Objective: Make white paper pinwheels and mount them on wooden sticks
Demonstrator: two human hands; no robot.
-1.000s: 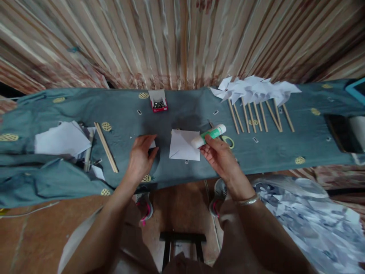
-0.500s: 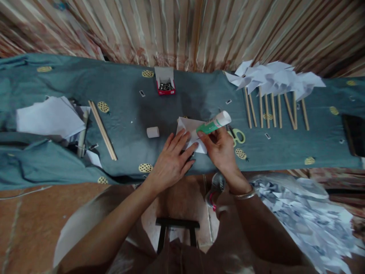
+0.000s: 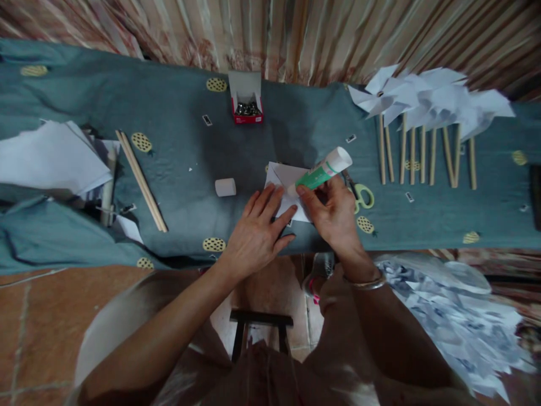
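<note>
A small white sheet of paper [image 3: 301,212] with crease lines lies on the green tablecloth near its front edge. My left hand [image 3: 258,228] rests flat on the paper's left side, fingers spread. My right hand [image 3: 333,214] grips a green and white glue stick [image 3: 323,172], tilted with its lower end against the paper. The white cap [image 3: 225,187] of the glue stick lies to the left of the paper. Just right of my right hand are scissors [image 3: 364,197] with light green handles, their blades partly hidden by the hand.
An open red box [image 3: 248,119] of small metal pins stands at the back. White paper pinwheels [image 3: 431,104] on wooden sticks lie at the right. Wooden sticks [image 3: 141,180] and a stack of paper [image 3: 53,155] are at the left. A plastic bag of paper pieces [image 3: 460,327] sits below the table's right side.
The camera view has shifted slightly, so the table looks nearer. The glue stick's lower end has moved a little over the paper; my left hand still presses it.
</note>
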